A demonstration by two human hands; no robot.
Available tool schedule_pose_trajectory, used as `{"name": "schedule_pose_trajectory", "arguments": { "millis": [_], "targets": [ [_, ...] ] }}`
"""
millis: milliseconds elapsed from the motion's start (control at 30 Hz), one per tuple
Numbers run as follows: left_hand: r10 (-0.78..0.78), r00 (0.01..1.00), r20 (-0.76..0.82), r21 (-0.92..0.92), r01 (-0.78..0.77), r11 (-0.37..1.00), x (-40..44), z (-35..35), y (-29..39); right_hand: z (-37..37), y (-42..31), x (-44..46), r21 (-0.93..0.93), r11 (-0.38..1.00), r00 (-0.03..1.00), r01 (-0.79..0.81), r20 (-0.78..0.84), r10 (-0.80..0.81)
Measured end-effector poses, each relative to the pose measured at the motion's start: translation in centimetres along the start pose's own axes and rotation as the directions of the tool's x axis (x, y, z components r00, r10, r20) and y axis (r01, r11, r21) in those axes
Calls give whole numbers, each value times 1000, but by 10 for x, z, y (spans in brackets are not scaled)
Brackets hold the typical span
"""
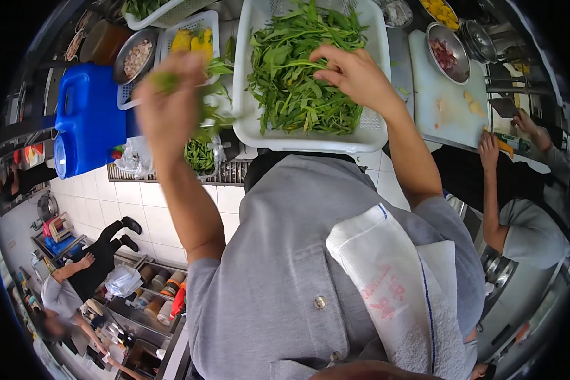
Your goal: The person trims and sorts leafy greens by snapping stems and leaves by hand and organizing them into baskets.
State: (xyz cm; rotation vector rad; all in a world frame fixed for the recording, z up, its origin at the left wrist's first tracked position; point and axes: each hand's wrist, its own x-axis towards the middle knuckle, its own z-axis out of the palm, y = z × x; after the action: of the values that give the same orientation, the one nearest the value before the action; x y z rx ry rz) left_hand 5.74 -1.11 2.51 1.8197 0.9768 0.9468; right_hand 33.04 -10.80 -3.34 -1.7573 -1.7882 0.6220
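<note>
A white plastic basket [310, 144] full of leafy greens [297, 88], which look like water spinach, stands right in front of me. My right hand [354, 76] is over the basket, thumb and fingers pinched on a thin green stem. To the left of the basket, my left hand [171, 104] is smeared by motion. Green shows at its fingertips, and a leafy bunch [216, 111] trails beside it, so it appears closed on greens. Below that hand, more cut greens [199, 155] lie in a clear plastic bag.
A blue jerrycan [85, 120] and a bowl of chopped meat [138, 57] are at left, near a small basket with yellow vegetables [193, 41]. At right, a co-worker's hand [525, 123] holds a cleaver [504, 107] by a cutting board [434, 117] bearing a metal bowl [448, 54].
</note>
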Motion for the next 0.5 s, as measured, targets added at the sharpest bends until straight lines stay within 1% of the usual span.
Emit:
{"name": "schedule_pose_trajectory", "arguments": {
  "millis": [33, 67, 100, 133, 200, 267, 333, 367, 433, 467, 500],
  "targets": [
    [338, 928, 156, 20, -345, 938, 8, 19, -4, 0, -1, 1, 50, 998, 999, 49, -24, -48],
    [382, 859, 341, 105, -439, 893, 17, 36, -2, 0, -2, 2, 47, 997, 998, 54, -23, -53],
    [439, 802, 406, 97, -516, 851, 20, 55, -12, 0, -4, 2, 84, 993, 996, 81, -34, -79],
    [444, 800, 403, 96, -520, 849, 17, 67, -17, -1, -5, 2, 120, 987, 994, 107, -46, -102],
    [300, 809, 506, 377, -520, 766, 16, 85, -20, -5, -7, 0, 129, 987, 994, 100, -60, -93],
    [288, 808, 514, 371, -512, 775, 16, 94, -22, -7, -4, -2, 144, 986, 995, 82, -75, -72],
    [268, 806, 528, 364, -500, 786, 16, 100, -22, -2, 3, -3, -54, 950, 929, 307, -199, -311],
    [260, 802, 537, 381, -506, 774, 17, 102, -22, -1, 4, -5, -53, 953, 931, 300, -204, -304],
    [251, 794, 554, 396, -517, 759, 17, 104, -19, 4, 3, -6, -169, 960, 941, 223, -221, -257],
    [275, 814, 512, 407, -512, 756, 15, 107, -16, 11, 3, -6, -166, 962, 941, 216, -226, -251],
    [299, 831, 468, 418, -507, 754, 14, 109, -15, 19, 3, -4, -18, 995, 900, 96, -427, -94]
  ]
}}
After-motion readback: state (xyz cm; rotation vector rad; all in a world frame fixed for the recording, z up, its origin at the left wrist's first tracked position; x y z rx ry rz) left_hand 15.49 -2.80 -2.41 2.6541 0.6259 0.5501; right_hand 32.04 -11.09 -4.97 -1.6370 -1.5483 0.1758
